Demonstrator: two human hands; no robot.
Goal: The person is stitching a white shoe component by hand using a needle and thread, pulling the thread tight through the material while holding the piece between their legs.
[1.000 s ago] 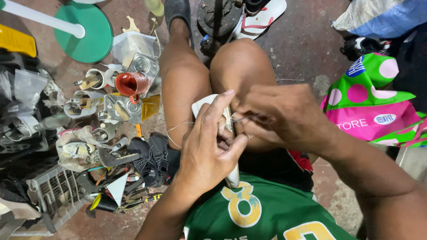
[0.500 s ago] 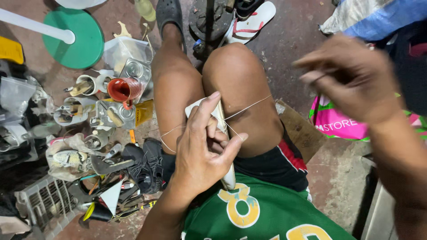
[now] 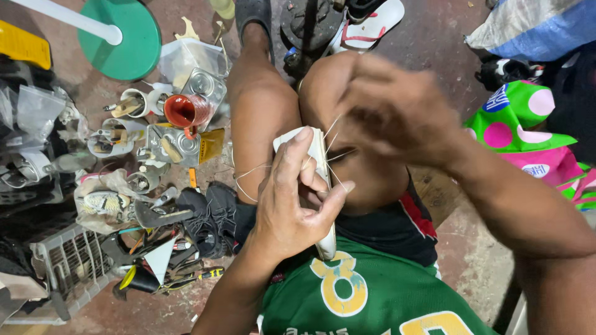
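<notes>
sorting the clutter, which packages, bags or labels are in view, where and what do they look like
Printed bag: right of the knees, green with pink dots, magenta below.
Clear plastic bags: far left, crumpled.
Yellow packet: flat, by the tins.
Blue-grey sack: top right.

Single view from a head-worn camera, looking steeply down over the wearer's own chest and lap at close range. The green jersey [image 3: 372,298] fills the bottom of the frame; the bare knees [image 3: 261,111] extend toward the top centre. The left hand [image 3: 292,205] sits at centre and the right hand [image 3: 397,111], blurred, at upper right, both very near the lens. The floor with a clutter of tins and tools [image 3: 155,142] occupies the left side; a dotted green bag [image 3: 515,118] marks the right edge.
</notes>
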